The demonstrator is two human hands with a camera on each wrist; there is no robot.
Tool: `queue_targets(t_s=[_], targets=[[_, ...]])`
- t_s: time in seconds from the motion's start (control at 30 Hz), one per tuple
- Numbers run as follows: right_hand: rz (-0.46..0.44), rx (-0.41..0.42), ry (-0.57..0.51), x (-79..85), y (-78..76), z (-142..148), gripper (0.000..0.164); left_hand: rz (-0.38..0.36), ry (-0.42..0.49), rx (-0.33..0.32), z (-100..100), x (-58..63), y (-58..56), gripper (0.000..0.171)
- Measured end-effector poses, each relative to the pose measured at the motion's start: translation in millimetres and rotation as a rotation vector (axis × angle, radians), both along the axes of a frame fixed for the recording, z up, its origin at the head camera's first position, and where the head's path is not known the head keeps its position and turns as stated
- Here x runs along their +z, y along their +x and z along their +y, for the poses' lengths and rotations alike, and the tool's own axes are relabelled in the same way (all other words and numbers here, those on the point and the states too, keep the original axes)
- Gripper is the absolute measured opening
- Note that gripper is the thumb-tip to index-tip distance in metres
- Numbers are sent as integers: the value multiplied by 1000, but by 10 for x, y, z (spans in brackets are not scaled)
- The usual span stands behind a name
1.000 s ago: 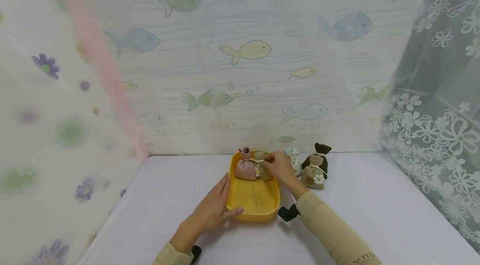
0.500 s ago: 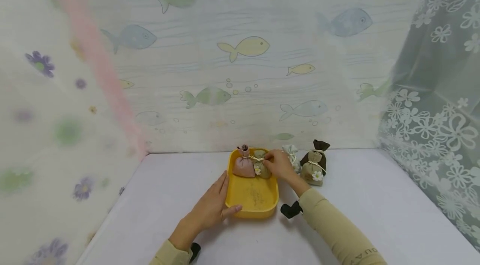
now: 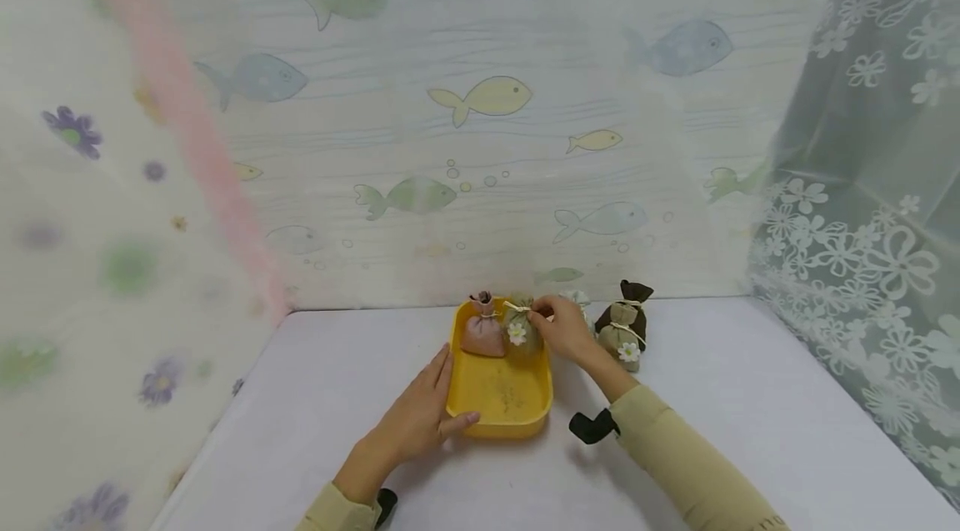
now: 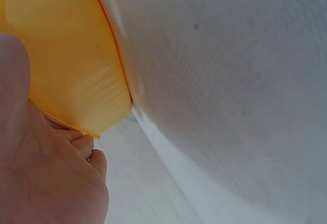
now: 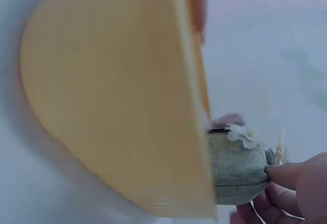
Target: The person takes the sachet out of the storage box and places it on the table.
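Note:
A yellow plastic tray (image 3: 491,389) stands at the middle of the table. My left hand (image 3: 415,414) rests against its left side with straight fingers, the thumb at the near rim. With finger and thumb, my right hand (image 3: 567,331) pinches the tied neck of an olive-green drawstring pouch (image 3: 531,338) bearing a white flower. In the right wrist view the pouch (image 5: 237,175) shows above the tray's rim. Beside it in the tray's far part sits a pink drawstring pouch (image 3: 483,336).
Right of the tray are a beige pouch (image 3: 619,339) with a white flower and a dark brown pouch (image 3: 636,293) behind it. A white pouch (image 3: 577,298) is mostly hidden by my right hand. A fish-patterned curtain (image 3: 480,206) hangs along the table's far edge.
The green pouch has risen slightly in my right hand's pinch and its flower has turned more toward me. My left hand stays at the tray, and the pink pouch keeps its place.

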State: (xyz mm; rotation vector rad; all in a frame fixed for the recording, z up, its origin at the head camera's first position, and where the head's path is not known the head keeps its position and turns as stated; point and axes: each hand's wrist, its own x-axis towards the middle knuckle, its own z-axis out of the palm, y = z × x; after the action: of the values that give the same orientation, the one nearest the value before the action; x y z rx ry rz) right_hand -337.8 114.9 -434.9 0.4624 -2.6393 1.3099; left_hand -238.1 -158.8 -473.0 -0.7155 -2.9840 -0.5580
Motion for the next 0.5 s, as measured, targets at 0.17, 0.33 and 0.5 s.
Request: queue_targets(t_s=[0.17, 0.33, 0.5], targets=[[17, 14, -60, 103, 134, 40, 21, 2, 5, -4, -9, 7, -14, 103], [35, 44, -100, 192, 277, 97, 19, -12, 17, -9, -24, -2, -17, 103], [71, 72, -93, 317, 368, 189, 19, -20, 23, -24, -31, 16, -25, 104]])
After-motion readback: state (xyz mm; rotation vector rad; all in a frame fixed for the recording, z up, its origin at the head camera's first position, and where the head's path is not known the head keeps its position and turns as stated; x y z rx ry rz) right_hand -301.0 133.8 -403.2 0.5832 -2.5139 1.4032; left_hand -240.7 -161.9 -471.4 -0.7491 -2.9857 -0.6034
